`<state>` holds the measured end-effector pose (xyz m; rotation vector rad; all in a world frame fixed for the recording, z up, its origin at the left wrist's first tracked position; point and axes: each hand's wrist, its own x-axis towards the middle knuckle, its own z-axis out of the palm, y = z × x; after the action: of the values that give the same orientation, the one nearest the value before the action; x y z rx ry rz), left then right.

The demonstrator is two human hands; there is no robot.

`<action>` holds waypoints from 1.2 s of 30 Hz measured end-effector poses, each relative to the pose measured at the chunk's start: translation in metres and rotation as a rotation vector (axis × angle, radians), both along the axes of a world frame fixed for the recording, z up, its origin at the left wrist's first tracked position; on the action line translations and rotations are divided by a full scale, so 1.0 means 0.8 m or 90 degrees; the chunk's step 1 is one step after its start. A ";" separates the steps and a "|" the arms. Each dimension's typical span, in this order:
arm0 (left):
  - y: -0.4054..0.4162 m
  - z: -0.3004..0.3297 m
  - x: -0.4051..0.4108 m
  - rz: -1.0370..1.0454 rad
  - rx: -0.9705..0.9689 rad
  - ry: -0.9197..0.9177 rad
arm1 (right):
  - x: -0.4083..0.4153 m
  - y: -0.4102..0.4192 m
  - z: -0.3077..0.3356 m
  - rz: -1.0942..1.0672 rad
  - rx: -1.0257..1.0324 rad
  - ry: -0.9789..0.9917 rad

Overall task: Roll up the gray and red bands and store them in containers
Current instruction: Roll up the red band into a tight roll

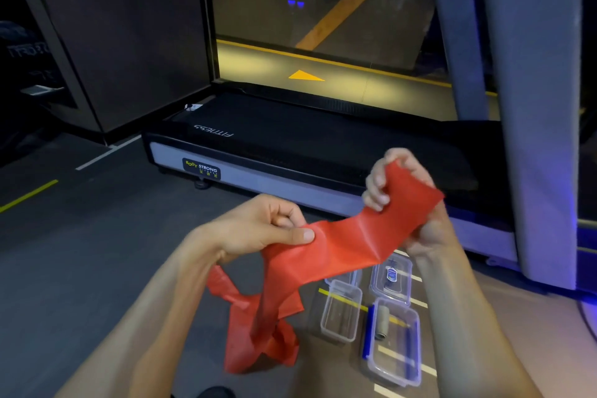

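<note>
At frame centre the red band [342, 249], thin, limp and light by its folds and likely stretchy, spans from the left hand [265, 226], pinching its middle, to the right hand [397, 191], gripping its end, the best place to start rolling.

A gym is indicated: a treadmill [290, 152] labelled "Body Strong" and "Fitness" is seen on dark flooring [80, 252] marked with painted lines.
</note>
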<state>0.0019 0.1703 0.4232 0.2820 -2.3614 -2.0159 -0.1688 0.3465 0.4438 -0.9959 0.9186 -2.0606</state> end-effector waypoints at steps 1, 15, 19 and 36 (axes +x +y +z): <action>-0.001 0.001 0.001 -0.010 0.019 0.005 | 0.004 0.000 0.001 -0.029 0.066 0.095; -0.006 0.006 0.009 -0.013 0.002 0.042 | 0.031 -0.017 -0.010 0.015 0.284 0.431; -0.005 -0.002 0.013 -0.072 -0.063 -0.003 | 0.030 -0.018 0.005 -0.016 0.140 0.154; 0.000 0.004 0.006 0.030 -0.082 0.094 | 0.005 -0.016 0.001 0.063 0.005 -0.125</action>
<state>0.0067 0.1702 0.4264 0.1763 -2.3575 -1.7875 -0.1648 0.3340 0.4444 -0.8015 0.7593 -2.0277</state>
